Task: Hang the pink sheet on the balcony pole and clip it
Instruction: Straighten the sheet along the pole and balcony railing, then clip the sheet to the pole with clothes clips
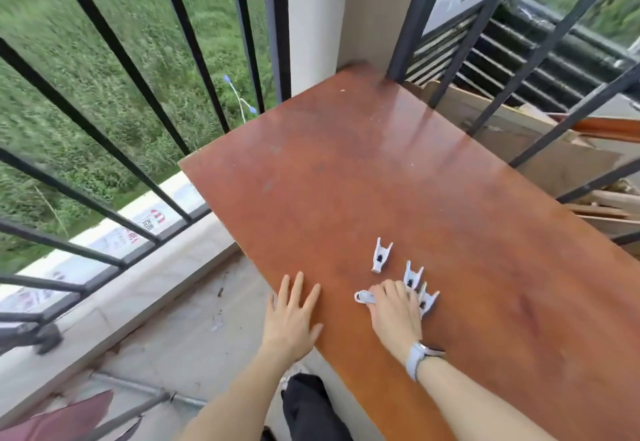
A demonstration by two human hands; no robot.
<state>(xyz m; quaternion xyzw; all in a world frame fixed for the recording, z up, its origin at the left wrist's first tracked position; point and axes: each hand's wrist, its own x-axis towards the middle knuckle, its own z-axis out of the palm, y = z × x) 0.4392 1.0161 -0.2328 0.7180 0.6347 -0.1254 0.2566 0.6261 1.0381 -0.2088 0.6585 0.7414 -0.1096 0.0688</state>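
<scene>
My right hand [393, 316] pinches one white clothes peg [364, 297] on the worktop [398, 170]; my left hand [292, 317] lies flat beside it. Pink sheet [65, 416] hangs far left, so pegs [412, 276] might scatter.

Left hand [292, 316] flat (fingers [298, 284] spread), right hand [394, 312] curled downward

The worktop [398, 170] is a glossy reddish brown, with pale streaks of reflected light and a few faint grey smudges. The four clips [381, 256] lying on it are white with dark centres. A corner of the sheet [65, 416] shows a dusty pink. The railing bars [114, 45] are black against blurred green grass [45, 69]. The watch strap [414, 361] is pale grey-blue. The ledge [114, 298] is cream.
</scene>
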